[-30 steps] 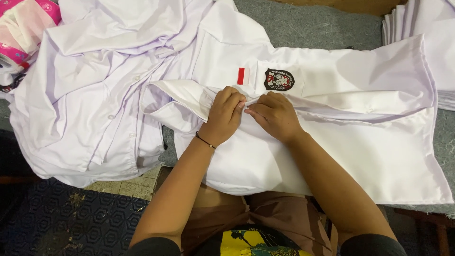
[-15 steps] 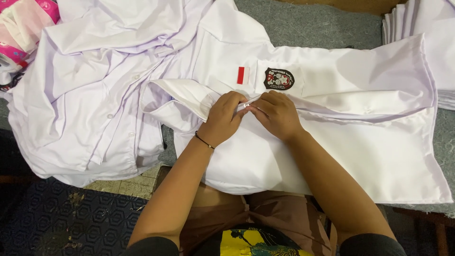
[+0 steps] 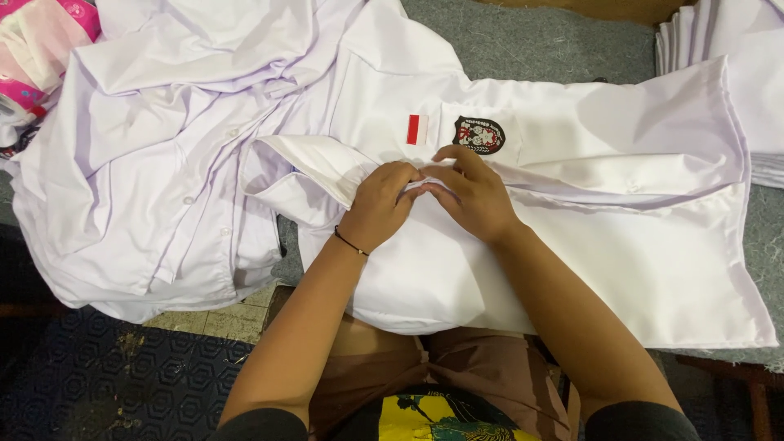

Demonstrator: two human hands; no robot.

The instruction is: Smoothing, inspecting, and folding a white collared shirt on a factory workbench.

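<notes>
A white shirt (image 3: 621, 237) lies flat across the grey table, with a red and white patch (image 3: 417, 129) and a dark round badge (image 3: 478, 135) on its chest pocket. My left hand (image 3: 380, 204) and my right hand (image 3: 469, 194) meet at the shirt's front edge just below the collar (image 3: 314, 167). The fingertips of both hands pinch the cloth there, close together. A thin dark band circles my left wrist. What sits between the fingertips is hidden.
A heap of crumpled white shirts (image 3: 155, 155) lies at the left. A stack of folded white cloth (image 3: 735, 73) sits at the far right. A pink and white bundle (image 3: 37, 49) is in the top left corner. Grey table surface (image 3: 555, 41) shows beyond.
My right hand's fingers have shifted slightly along the shirt's front edge. The shirt and my left hand stay in place.
</notes>
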